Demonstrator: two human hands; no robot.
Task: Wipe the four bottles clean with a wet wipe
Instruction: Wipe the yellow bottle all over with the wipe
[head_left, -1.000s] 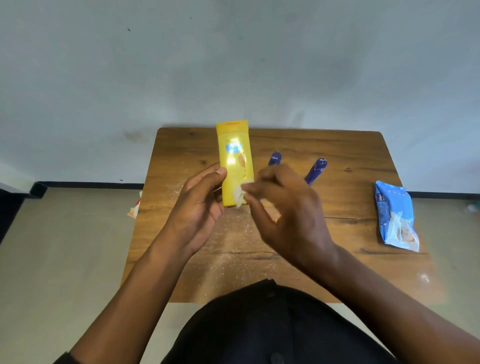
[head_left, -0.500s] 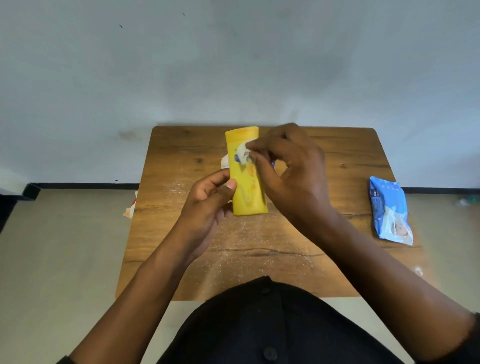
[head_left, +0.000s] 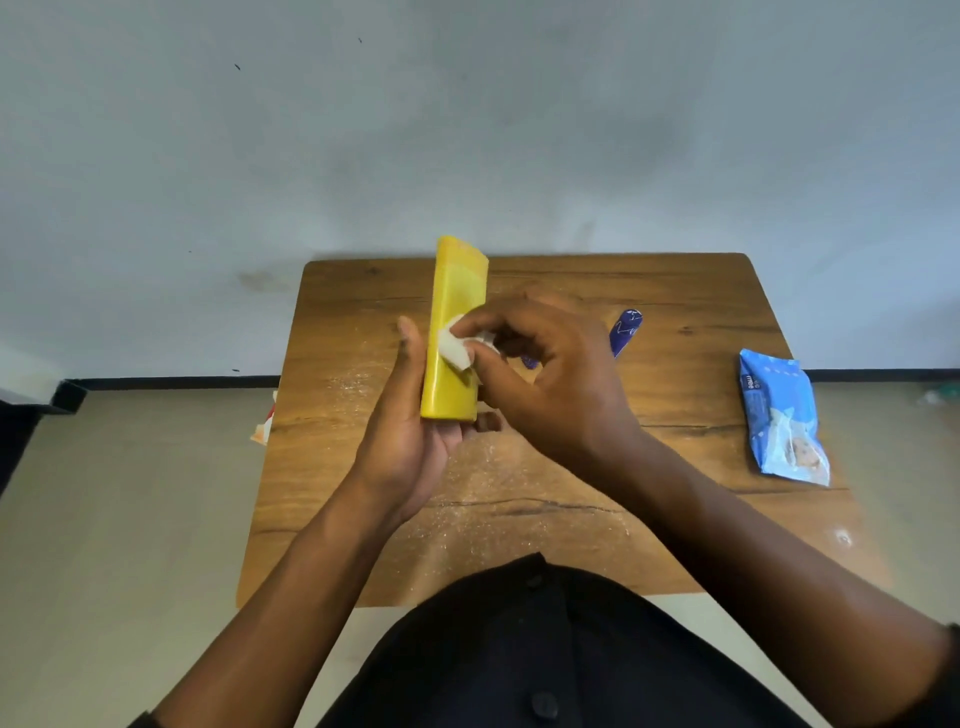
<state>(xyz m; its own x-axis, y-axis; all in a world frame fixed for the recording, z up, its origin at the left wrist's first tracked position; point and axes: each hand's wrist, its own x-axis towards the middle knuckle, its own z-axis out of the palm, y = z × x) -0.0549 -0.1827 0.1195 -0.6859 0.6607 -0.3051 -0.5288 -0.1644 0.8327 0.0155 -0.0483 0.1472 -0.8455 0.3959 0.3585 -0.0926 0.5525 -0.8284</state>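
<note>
**Wiping the yellow bottle, held above the wooden surface**

A wooden surface (head_left: 675, 519) lies below both hands. The left hand (head_left: 410, 436) cradles an upright yellow bottle (head_left: 457, 322), fingers curled behind it. The right hand (head_left: 550, 384) pinches a folded wet wipe (head_left: 454, 349) against the bottle's side. A blue bottle (head_left: 626, 330) lies just beyond the right fingers; a wipe packet (head_left: 782, 415) sits well right. Next, probably: turn the bottle, wipe unwiped faces.

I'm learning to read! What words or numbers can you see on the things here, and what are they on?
"mee" on the blue wipes pack, along its left edge, turned sideways.
Smaller print and a picture on the pack: too blurred to read.
White marks on the blue bottle: too small to read.
The yellow bottle shows no readable words from this side.
</note>
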